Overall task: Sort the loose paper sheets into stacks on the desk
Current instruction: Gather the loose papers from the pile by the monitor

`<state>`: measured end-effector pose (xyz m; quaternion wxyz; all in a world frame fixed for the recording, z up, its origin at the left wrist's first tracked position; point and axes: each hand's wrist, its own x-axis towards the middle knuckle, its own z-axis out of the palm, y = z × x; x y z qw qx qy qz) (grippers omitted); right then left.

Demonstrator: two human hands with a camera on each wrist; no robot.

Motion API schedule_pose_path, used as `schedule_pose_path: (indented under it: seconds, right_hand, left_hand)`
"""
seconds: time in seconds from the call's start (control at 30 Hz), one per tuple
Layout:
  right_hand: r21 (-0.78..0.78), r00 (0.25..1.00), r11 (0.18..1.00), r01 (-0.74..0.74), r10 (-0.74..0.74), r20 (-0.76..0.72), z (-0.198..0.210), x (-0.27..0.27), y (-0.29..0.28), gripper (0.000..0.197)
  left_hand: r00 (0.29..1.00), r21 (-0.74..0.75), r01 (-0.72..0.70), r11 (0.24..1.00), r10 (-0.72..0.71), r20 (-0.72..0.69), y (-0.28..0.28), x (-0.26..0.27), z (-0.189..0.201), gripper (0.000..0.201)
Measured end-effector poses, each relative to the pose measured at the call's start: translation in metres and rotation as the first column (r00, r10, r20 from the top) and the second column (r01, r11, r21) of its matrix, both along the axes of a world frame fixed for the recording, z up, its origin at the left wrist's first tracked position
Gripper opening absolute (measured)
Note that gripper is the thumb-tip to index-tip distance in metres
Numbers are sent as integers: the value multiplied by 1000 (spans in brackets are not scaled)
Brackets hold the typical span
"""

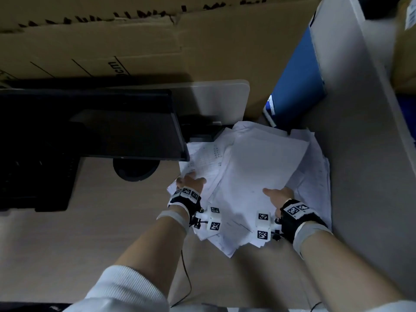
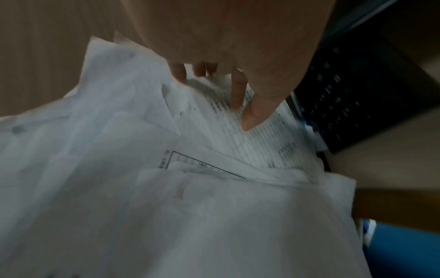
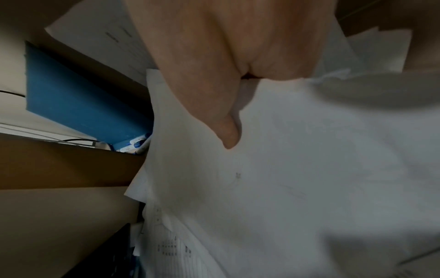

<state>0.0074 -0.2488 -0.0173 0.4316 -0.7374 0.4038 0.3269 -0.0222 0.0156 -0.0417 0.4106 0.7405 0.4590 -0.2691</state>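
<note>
A loose pile of white paper sheets (image 1: pixel 258 176) lies on the desk, some blank and some printed with tables. My left hand (image 1: pixel 190 183) rests on the pile's left edge. In the left wrist view its thumb (image 2: pixel 252 114) and forefinger lie straight on a printed table sheet (image 2: pixel 262 143), while a sheet's edge hides the other fingertips. My right hand (image 1: pixel 278 194) holds the large blank top sheet (image 3: pixel 297 169) at its near right side. Its thumb (image 3: pixel 228 131) is on top and its fingers are hidden underneath.
A dark monitor (image 1: pixel 108 127) and a black keyboard (image 1: pixel 33 176) stand left of the pile. Cardboard boxes (image 1: pixel 112 41) wall off the back. A blue folder (image 1: pixel 299 82) leans at the back right, with pens (image 3: pixel 138 144) at its foot. A grey partition (image 1: pixel 371 154) borders the right side.
</note>
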Motion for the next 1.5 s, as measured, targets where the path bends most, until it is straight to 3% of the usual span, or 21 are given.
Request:
schedule_pose_path:
  seconds: [0.1, 0.2, 0.33, 0.47, 0.53, 0.57, 0.6, 0.63, 0.67, 0.7, 0.8, 0.87, 0.93, 1.03, 1.1, 1.17, 1.27, 1.37, 1.43, 1.5]
  right_hand:
    - [4, 998, 999, 51, -51, 35, -5, 1, 16, 77]
    - [35, 986, 987, 160, -161, 45, -8, 1, 30, 92]
    - [74, 982, 979, 188, -190, 12, -4, 8, 44, 81]
    - [23, 997, 1000, 15, -14, -72, 4, 7, 55, 71]
    - [-43, 997, 999, -33, 30, -75, 11, 1, 60, 65]
    - [-41, 994, 997, -60, 56, -89, 11, -2, 58, 59]
    - [-52, 975, 977, -207, 202, -89, 3, -3, 51, 52]
    - [-167, 891, 875, -454, 444, -93, -4, -7, 45, 44]
    - [-227, 884, 856, -465, 462, -67, 2, -10, 40, 38]
    - [-197, 946, 925, -324, 323, -35, 7, -8, 33, 37]
    - [-306, 968, 922, -236, 249, 5, 42, -14, 11, 46]
    - [-310, 975, 925, -220, 221, -30, 56, -14, -3, 49]
    - [-304, 978, 931, -202, 208, -14, 56, -13, -10, 47]
    - [-272, 973, 934, -231, 220, -70, 48, -16, -9, 49]
    - [-221, 980, 955, -197, 183, -84, 39, -17, -4, 54]
    - [-196, 988, 970, -144, 129, -90, 30, -17, 0, 57]
    - [-186, 995, 979, -82, 70, -67, 18, -13, -2, 47]
    - [-205, 996, 975, -90, 87, -26, 19, -11, -2, 48]
    - [-195, 998, 978, -70, 67, -19, 18, -14, 0, 62]
    - [-182, 996, 980, -76, 65, -65, 15, -15, -2, 62]
  left_hand:
    - [989, -111, -82, 990, 94, 116, 15, 3, -10, 53]
    - [975, -101, -35, 994, 57, 215, 19, -1, -6, 28]
    - [987, -206, -43, 978, 73, 140, 18, -9, 11, 19]
    - [984, -273, -168, 947, 146, -101, 12, -31, 26, 29]
    - [978, -285, -184, 941, 145, -152, 9, -43, 32, 29]
    - [987, -281, -124, 952, 89, -136, 8, -48, 30, 27]
    - [992, -282, -22, 959, -15, -129, 9, -51, 30, 24]
    - [992, -241, 37, 970, -65, -109, 10, -53, 23, 18]
    - [995, -241, -39, 970, 16, -96, 13, -53, 15, 11]
    - [989, -258, -141, 956, 128, -67, 15, -52, 10, 2]
    - [962, -179, -258, 949, 269, 37, 9, -43, 4, 49]
    - [980, -75, -194, 978, 197, 33, 0, -38, 9, 70]
    - [998, 29, -61, 998, 61, 7, -9, -34, 15, 75]
    - [983, -37, -136, 990, 140, 122, -8, -29, 10, 65]
    - [975, -46, -133, 990, 139, 173, -3, -27, 7, 35]
    - [991, -44, -55, 998, 60, 119, 1, -30, 8, 5]
    - [994, -155, -106, 982, 107, -4, -1, -38, 5, 9]
    - [971, -353, -237, 905, 227, -71, -9, -43, 12, 22]
    - [979, -393, -202, 897, 182, -87, -17, -45, 16, 22]
    - [989, -404, -147, 903, 136, -54, -24, -42, 17, 17]
